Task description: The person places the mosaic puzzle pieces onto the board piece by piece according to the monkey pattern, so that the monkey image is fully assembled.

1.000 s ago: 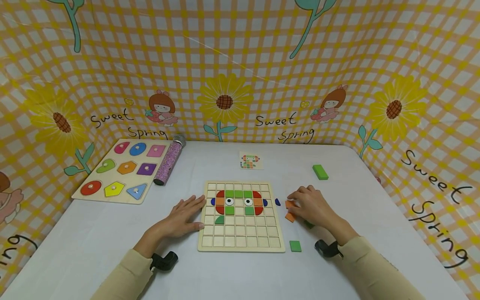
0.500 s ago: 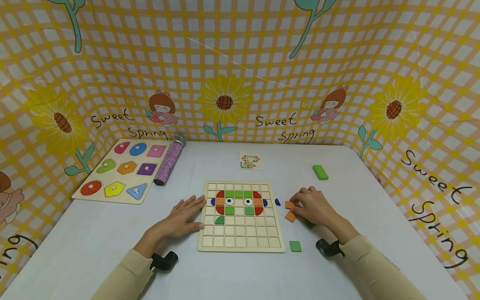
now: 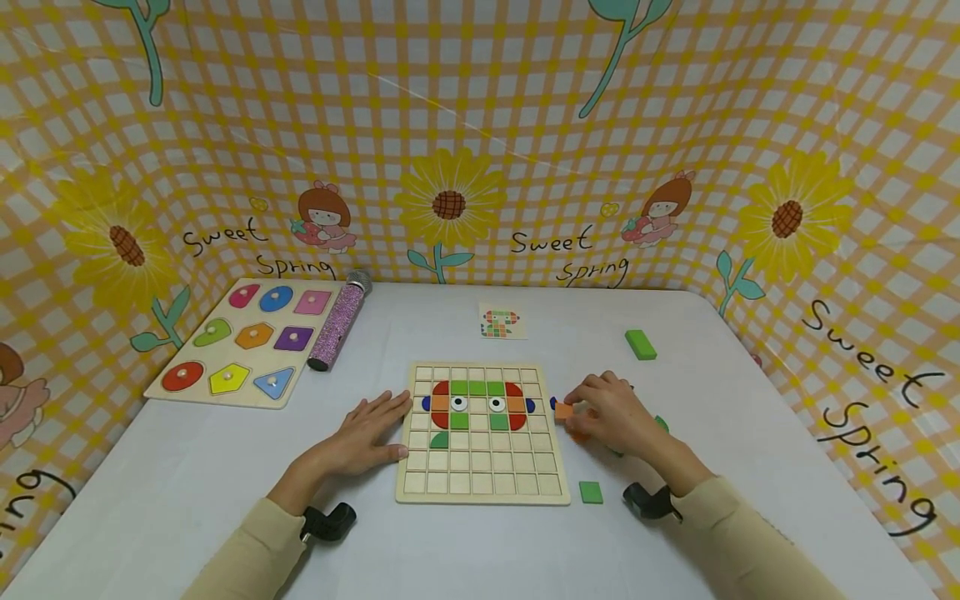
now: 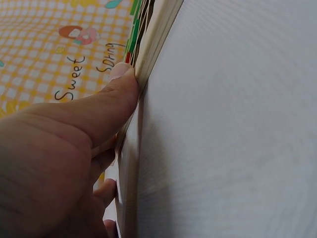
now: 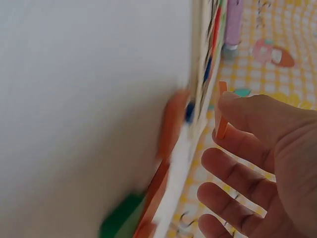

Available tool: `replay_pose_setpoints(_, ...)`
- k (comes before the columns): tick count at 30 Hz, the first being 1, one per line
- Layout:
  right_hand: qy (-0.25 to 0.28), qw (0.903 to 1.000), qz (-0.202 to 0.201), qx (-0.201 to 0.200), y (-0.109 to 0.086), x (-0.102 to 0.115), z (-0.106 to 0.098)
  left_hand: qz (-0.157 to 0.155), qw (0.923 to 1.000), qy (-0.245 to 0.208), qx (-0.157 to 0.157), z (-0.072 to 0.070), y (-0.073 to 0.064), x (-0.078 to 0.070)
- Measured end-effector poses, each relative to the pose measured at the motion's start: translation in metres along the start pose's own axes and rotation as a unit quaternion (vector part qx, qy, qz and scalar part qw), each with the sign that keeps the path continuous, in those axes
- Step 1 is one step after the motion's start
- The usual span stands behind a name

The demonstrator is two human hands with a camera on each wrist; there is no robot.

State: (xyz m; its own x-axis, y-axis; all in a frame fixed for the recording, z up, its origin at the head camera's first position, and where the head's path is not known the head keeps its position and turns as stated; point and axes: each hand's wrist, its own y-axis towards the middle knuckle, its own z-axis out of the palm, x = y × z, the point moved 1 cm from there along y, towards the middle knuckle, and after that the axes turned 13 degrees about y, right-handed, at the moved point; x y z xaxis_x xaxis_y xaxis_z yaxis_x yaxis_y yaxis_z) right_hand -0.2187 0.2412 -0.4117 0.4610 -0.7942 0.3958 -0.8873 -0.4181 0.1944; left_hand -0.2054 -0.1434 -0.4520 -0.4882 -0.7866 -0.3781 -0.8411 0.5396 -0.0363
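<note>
A wooden grid board point(image 3: 483, 498) lies mid-table, bearing a face of green, red and orange tiles with two eye tiles point(image 3: 458, 403) and blue half-round ears. My left hand point(image 3: 356, 440) rests at its left edge, fingers stretched out; in the left wrist view the thumb touches the board's side. Just off the board's right edge, my right hand point(image 3: 617, 415) pinches an orange square tile point(image 5: 221, 111) between thumb and forefinger, held up from the table. Below that hand lie more orange tiles point(image 5: 172, 124) and a green piece point(image 5: 121, 215), partly hidden from above.
A green square tile point(image 3: 591, 492) lies near the board's lower right corner. Behind are a pattern card point(image 3: 504, 322) and a green block point(image 3: 641, 344). A knobbed shape puzzle point(image 3: 279, 400) and a pink glittery microphone point(image 3: 337, 327) lie at the back left.
My right hand has lifted an orange tile from the pile and moved it left, close to the board's edge. My left hand has stayed where it was.
</note>
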Motion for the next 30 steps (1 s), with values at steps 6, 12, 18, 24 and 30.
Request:
replay_pose_setpoints(6,0.003,0.9998,-0.018,-0.005,0.005,0.032,0.014,-0.001,1.0,0.0,0.002,0.0,0.0,0.0)
replay_pose_setpoints(12,0.015,0.9977,-0.064,-0.013,0.009,0.061,0.03,-0.001,1.0,-0.004,0.001,0.0,0.0,0.001)
replay_pose_setpoints(18,0.024,0.9946,-0.101,-0.01,0.015,0.084,0.046,-0.008,0.9999,-0.009,0.003,-0.001,-0.001,-0.001)
replay_pose_setpoints(24,0.026,0.9955,-0.091,0.0,0.023,0.1,0.057,-0.011,0.9999,-0.007,0.005,-0.002,-0.001,-0.002)
replay_pose_setpoints(30,0.035,0.9967,-0.073,0.009,0.03,0.109,0.065,-0.008,0.9999,-0.013,0.003,-0.002,-0.001,-0.003)
